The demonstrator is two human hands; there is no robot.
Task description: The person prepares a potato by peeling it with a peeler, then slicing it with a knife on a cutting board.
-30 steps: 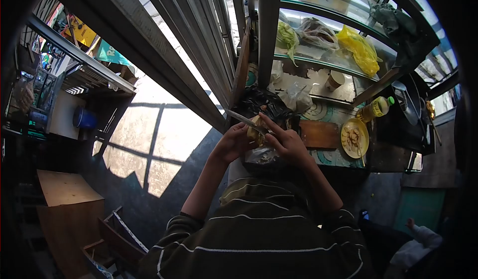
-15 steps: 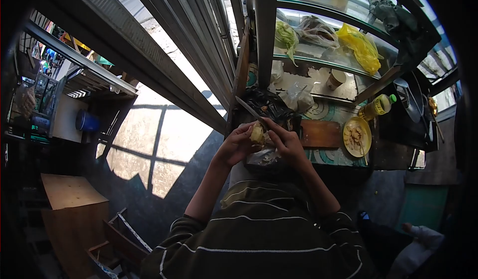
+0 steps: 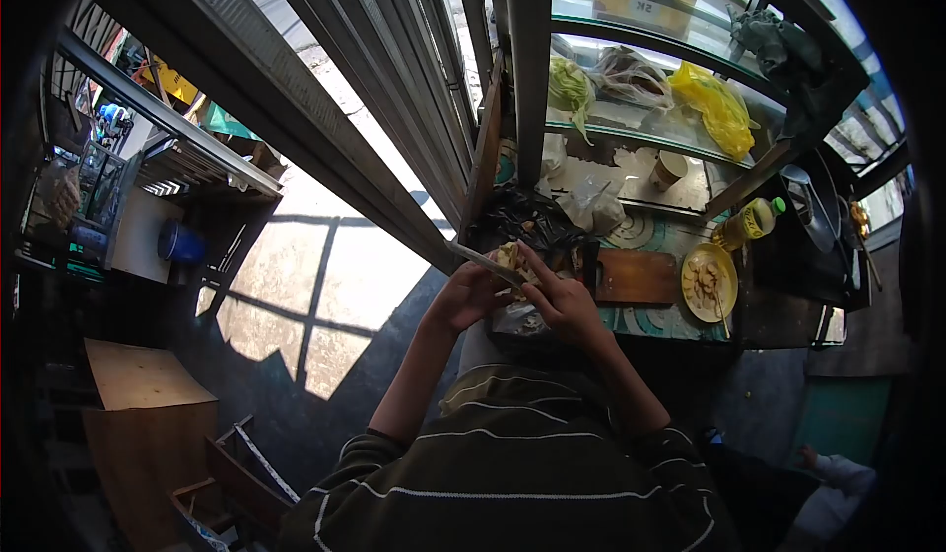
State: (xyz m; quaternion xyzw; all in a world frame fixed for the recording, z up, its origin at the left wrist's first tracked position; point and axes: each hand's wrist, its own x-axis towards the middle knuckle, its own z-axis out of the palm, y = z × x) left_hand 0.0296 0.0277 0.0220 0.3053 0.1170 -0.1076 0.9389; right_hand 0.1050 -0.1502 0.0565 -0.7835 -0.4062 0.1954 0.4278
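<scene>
In my left hand (image 3: 467, 298) is a pale yellow, partly peeled potato (image 3: 506, 255), mostly covered by fingers. My right hand (image 3: 562, 306) is closed around a knife (image 3: 483, 260), whose handle is hidden in the grip. The blade lies across the potato and points up and left, over my left fingers. Just beyond the hands sits a crumpled black plastic bag (image 3: 527, 215). Below them, a clear plastic bag (image 3: 527, 317) with scraps is partly hidden.
A wooden cutting board (image 3: 639, 278) lies on the table to the right, beside a yellow plate (image 3: 727, 274) of food and an oil bottle (image 3: 747, 223). A glass display case (image 3: 631, 123) holds bagged vegetables. Another person's sleeve (image 3: 840, 483) shows at lower right.
The knife has swung from pointing up and away to lying flatter across the potato, its tip lower and farther left. Both hands keep their hold, and the view has shifted slightly.
</scene>
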